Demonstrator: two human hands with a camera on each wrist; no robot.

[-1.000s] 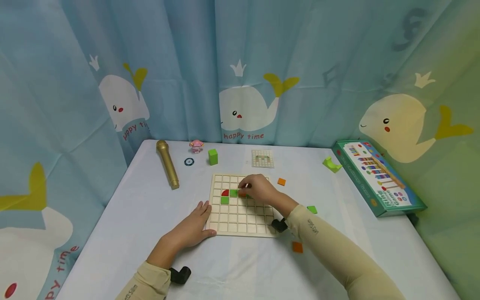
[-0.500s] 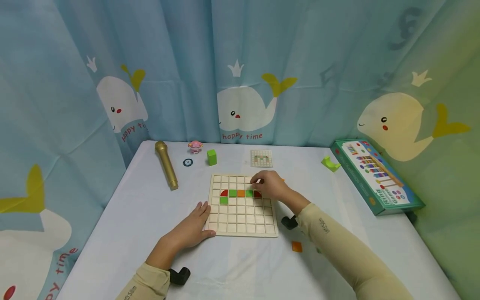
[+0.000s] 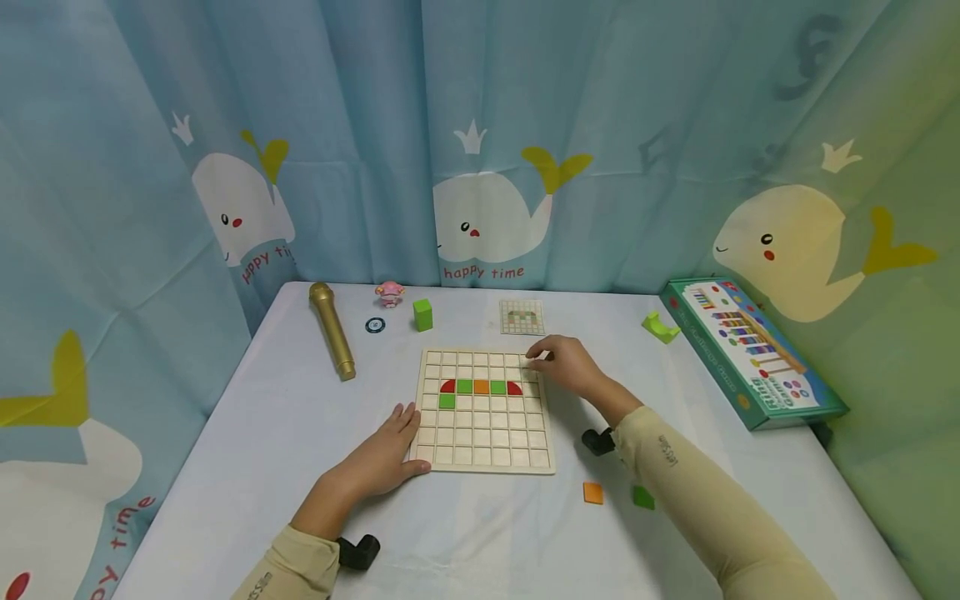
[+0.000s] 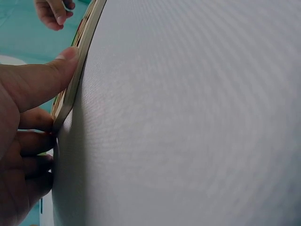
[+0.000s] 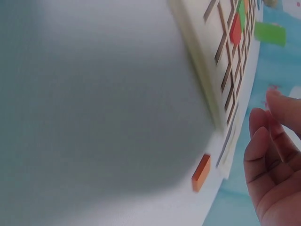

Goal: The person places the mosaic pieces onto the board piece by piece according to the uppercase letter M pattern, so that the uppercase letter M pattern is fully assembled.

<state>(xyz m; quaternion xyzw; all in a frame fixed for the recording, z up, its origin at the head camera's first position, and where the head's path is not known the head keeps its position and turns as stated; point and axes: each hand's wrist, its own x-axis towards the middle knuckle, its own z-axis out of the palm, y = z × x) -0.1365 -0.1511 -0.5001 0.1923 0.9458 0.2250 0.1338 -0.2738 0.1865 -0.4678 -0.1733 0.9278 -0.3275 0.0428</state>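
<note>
By board (image 3: 482,436), I see left hand (image 3: 382,452) spread, touching edges; right hand (image 3: 572,367) loosely curled near far-right corner; cloth (image 3: 495,525) past near edge.

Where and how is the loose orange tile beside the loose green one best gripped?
Probably pinch the orange tile by its near and far edges, from above: it lies flat, those edges are clear, and the loose green tile sits to its right.

Curtain (image 3: 360,200): "happy time" | sleeve (image 3: 697,483): "…Slim" | box (image 3: 757,354): lettering unclear
</note>
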